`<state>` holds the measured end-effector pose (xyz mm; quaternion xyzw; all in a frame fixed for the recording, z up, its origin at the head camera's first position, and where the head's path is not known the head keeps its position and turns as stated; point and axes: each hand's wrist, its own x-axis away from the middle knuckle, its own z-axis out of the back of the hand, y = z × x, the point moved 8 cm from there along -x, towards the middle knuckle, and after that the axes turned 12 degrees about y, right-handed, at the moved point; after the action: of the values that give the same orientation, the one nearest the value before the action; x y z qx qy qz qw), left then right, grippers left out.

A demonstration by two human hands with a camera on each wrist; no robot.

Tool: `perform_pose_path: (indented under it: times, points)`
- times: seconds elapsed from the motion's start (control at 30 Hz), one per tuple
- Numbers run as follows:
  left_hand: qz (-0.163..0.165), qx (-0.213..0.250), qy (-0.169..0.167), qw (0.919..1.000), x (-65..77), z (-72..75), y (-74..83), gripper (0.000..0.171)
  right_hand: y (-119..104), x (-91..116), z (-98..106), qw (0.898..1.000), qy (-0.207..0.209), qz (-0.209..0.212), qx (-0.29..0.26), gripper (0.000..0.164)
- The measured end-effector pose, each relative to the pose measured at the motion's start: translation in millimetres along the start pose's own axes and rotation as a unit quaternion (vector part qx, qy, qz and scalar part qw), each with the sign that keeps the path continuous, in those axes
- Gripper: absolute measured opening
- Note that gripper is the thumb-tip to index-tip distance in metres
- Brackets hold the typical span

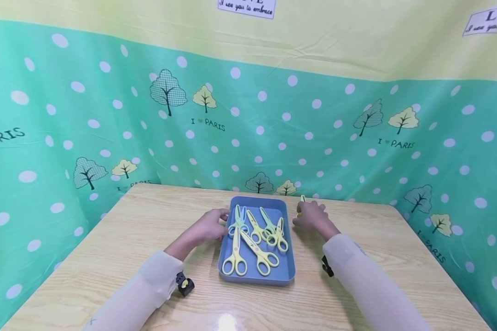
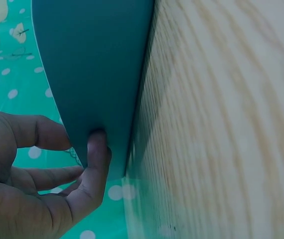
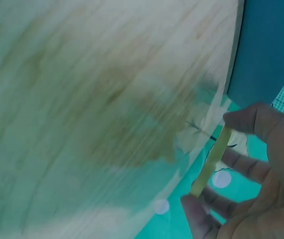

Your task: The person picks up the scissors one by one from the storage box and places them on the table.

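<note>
A blue-grey plastic tray [image 1: 257, 279] stands on the table, holding several pairs of scissors. Yellow scissors [image 1: 262, 255] lie towards its front, and green-bladed scissors [image 1: 267, 219] are further back. At the tray's left wall, my left hand [image 1: 209, 226] pinches the rim; the left wrist view shows one finger pressed against the outer wall [image 2: 92, 69]. Just beyond the right wall, my right hand [image 1: 312, 216] holds another pair of yellow scissors [image 3: 213, 162] between thumb and fingers. Their blade points away from me, and the hand hides most of them in the head view.
The wood-grain table [image 1: 149, 230] extends around the tray. A green and yellow curtain [image 1: 273, 115] with white dots and trees hangs behind the table and along both sides. Black straps with a small device [image 1: 185, 283] sit at both wrists.
</note>
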<state>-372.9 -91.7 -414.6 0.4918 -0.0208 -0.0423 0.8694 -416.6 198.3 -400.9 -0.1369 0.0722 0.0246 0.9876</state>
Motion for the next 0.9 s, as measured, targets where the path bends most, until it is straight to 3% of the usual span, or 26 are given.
perform_pose_path:
  times: [0.5, 0.9]
  points:
    - [0.000, -0.003, 0.002, 1.0000, -0.2, 0.1, -1.1, 0.072, -4, -2, -12, 0.998, -0.040, 0.046, -0.018, 0.031]
    - [0.005, 0.003, 0.000, 1.0000, -0.5, 0.7, -1.0, 0.071, -4, 2, -13, 0.997, -0.058, 0.047, -0.006, 0.037]
